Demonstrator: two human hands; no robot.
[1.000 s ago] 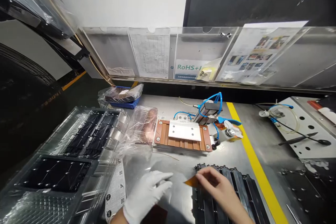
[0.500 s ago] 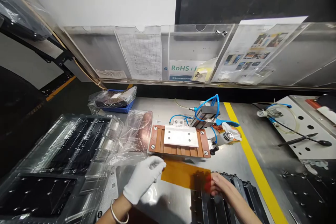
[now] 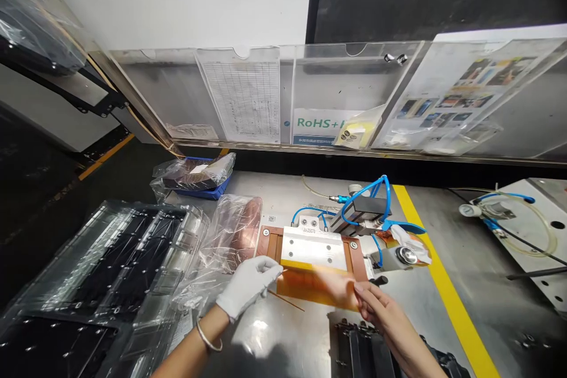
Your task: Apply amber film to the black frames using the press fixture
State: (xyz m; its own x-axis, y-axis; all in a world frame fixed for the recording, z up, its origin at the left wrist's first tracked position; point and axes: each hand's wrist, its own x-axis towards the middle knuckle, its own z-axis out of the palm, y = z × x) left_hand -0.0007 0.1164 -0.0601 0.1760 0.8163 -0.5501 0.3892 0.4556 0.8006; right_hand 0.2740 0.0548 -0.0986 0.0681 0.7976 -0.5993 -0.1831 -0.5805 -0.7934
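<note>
My left hand [image 3: 248, 285], in a white glove, pinches the left end of an amber film strip [image 3: 310, 284]. My bare right hand [image 3: 381, 310] holds the strip's right end. The strip is stretched flat between both hands, lying over the front edge of a brown fixture [image 3: 358, 260] that has a white plate [image 3: 313, 247] on top. Blue air hoses [image 3: 367, 189] run to a small cylinder behind the fixture.
Clear plastic trays with black parts [image 3: 119, 260] lie at the left. A plastic bag with copper-coloured pieces [image 3: 234, 227] rests beside the fixture. Black ribbed parts [image 3: 367, 351] sit near the front edge. A yellow floor-line tape [image 3: 443, 283] crosses the steel table; document holders [image 3: 336, 94] stand behind.
Both hands have moved away from me with the amber strip, from the bare table up onto the fixture's front edge. A second ago only a small piece showed at my right fingers.
</note>
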